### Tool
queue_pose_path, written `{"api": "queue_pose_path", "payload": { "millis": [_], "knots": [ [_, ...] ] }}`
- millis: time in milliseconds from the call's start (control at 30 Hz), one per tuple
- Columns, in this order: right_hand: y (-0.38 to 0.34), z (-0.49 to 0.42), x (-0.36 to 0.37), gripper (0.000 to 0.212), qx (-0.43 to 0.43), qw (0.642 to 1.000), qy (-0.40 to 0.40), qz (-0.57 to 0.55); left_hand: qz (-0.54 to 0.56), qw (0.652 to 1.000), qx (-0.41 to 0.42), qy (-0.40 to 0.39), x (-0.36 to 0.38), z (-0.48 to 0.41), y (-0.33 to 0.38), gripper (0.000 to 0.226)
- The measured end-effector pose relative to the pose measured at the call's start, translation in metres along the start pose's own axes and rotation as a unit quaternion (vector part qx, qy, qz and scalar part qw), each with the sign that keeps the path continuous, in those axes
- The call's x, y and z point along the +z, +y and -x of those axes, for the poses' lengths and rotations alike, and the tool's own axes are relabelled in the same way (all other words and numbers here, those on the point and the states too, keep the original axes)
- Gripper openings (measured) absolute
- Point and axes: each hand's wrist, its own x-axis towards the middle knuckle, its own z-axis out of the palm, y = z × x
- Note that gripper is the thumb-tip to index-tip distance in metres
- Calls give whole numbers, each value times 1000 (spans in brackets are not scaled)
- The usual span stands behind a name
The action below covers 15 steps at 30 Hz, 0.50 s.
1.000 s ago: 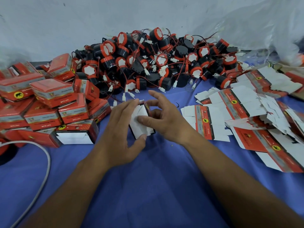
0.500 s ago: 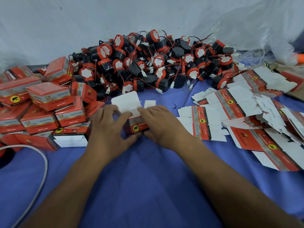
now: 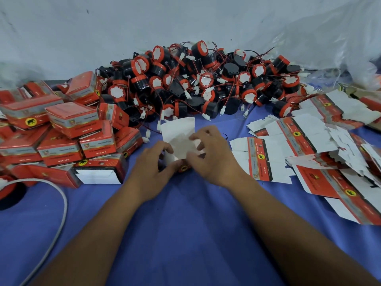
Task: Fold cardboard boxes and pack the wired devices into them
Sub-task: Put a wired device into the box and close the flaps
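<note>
A small red cardboard box (image 3: 179, 137) rests on the blue cloth in the middle, its white lid flap standing up at the far side. My left hand (image 3: 152, 170) grips the box's left side. My right hand (image 3: 212, 155) holds its right side, fingers curled over a white side flap. Most of the box body is hidden behind my hands. Behind it lies a big heap of black-and-orange wired devices (image 3: 198, 83) with red wires and white plugs.
Several closed red boxes (image 3: 61, 137) are stacked at the left. Flat unfolded box blanks (image 3: 305, 145) are spread at the right. A grey cable (image 3: 59, 203) curves along the left front. A crumpled plastic bag (image 3: 329, 38) lies at the back right against the white wall.
The box has been turned from held up on edge to resting on the cloth with its lid flap raised. My right fingers have moved onto the side flap.
</note>
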Motion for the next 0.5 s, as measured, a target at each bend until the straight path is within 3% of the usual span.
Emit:
{"api": "queue_pose_path", "payload": {
  "millis": [100,167,267,333,400,500],
  "knots": [
    [9,-16,-6,23,112,990,40,-78,-10,1000,-3,-22,0,1,-4,25],
    [20,-22,-10,11,172,973,18,-150,-11,1000,-5,-16,1,0,-5,27],
    [35,-32,-16,26,192,960,-58,-195,13,1000,-24,-3,2,0,-7,31],
    [46,-54,-21,26,161,980,-54,-98,29,999,-30,3,3,0,-8,32],
    [58,-86,-26,13,107,992,-1,69,30,999,-25,5,3,0,-9,34],
    [73,-130,-26,56,46,974,-28,222,26,1000,-17,4,3,0,-8,38]
  ]
}}
